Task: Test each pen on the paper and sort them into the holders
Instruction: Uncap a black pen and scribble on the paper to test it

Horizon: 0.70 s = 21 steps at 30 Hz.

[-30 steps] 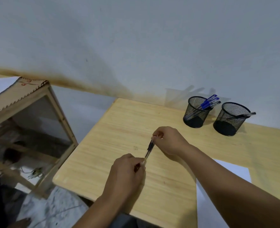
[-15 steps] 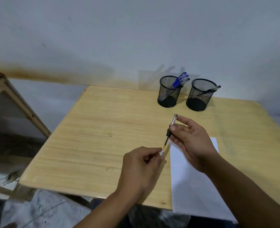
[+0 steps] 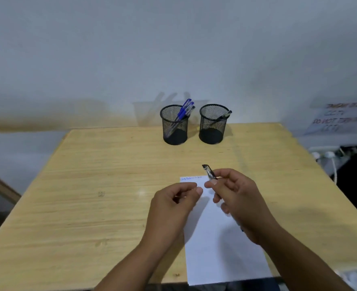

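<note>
we see a dark pen [image 3: 209, 172] tilted above a white paper [image 3: 219, 246] with faint blue scribbles on top. the left mesh holder [image 3: 175, 126] has blue pens [image 3: 183, 111]; the right holder [image 3: 212, 125] one dark pen [image 3: 224, 115].

Wooden table [image 3: 102, 185], wall sign [image 3: 339, 119]

2 mesh holders [image 3: 175, 124] [image 3: 212, 123], 1 paper sheet [image 3: 219, 244], 5 pens [image 3: 185, 109] [image 3: 225, 114] [image 3: 209, 172], 2 hands [image 3: 171, 208] [image 3: 240, 198]
</note>
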{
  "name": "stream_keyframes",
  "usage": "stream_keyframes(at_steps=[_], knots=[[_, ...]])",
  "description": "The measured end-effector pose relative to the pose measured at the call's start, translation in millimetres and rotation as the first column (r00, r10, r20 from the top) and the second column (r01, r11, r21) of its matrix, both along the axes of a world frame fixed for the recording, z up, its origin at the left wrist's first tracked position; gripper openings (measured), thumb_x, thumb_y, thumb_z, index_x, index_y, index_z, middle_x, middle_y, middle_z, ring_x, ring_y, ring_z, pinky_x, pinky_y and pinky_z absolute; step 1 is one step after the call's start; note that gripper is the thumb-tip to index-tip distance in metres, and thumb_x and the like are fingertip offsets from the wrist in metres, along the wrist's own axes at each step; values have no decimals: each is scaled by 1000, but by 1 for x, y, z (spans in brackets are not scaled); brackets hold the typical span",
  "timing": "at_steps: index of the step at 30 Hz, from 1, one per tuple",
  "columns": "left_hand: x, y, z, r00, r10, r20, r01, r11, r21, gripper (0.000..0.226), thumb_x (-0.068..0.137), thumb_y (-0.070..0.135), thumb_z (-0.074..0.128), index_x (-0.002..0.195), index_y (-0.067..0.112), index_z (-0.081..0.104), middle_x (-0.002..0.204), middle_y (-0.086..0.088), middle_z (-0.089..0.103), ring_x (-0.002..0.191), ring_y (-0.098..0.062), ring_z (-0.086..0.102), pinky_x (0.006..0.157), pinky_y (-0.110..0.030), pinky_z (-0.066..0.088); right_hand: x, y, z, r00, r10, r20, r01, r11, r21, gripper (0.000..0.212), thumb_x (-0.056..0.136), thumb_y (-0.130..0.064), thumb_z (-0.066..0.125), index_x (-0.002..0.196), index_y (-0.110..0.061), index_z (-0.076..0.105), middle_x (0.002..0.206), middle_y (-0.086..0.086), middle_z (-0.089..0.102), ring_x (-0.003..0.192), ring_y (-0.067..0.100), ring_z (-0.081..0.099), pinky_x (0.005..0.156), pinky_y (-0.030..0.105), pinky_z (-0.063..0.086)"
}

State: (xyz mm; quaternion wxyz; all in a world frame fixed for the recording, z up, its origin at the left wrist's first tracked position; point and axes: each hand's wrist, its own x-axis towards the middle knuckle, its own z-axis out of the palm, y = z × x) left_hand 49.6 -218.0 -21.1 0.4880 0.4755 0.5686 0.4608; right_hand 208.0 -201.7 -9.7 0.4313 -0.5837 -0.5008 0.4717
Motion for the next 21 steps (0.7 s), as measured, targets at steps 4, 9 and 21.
stream_keyframes(at_steps=[4, 9, 21], knots=[[1, 13, 9, 998, -60, 23, 60, 998, -17, 19, 87, 32, 72, 105, 27, 75, 89, 8, 76, 81, -9, 71, 80, -26, 58, -2, -7, -3, 994, 50, 97, -54, 998, 37, 8, 94, -23, 63, 97, -27, 69, 77, -14, 76, 56, 0, 59, 56, 14, 44], [4, 19, 7, 995, -60, 74, 62, 998, -23, 9, 88, 20, 71, 89, 22, 79, 87, 0, 76, 89, -21, 70, 82, -27, 58, -5, -9, -6, 990, 85, 111, -86, 996, 1, 15, 95, -22, 60, 88, -26, 73, 79, -9, 76, 54, 4, 52, 62, 24, 47], [3, 22, -3, 989, -145, 9, 145, 989, -39, 16, 95, 26, 61, 91, 22, 76, 88, -8, 73, 92, -24, 69, 100, -50, 49, -13, -12, -14, 987, 21, 161, -26, 999, 24, 23, 93, -26, 62, 72, -20, 69, 55, 2, 51, 51, 12, 40, 49, 19, 32]])
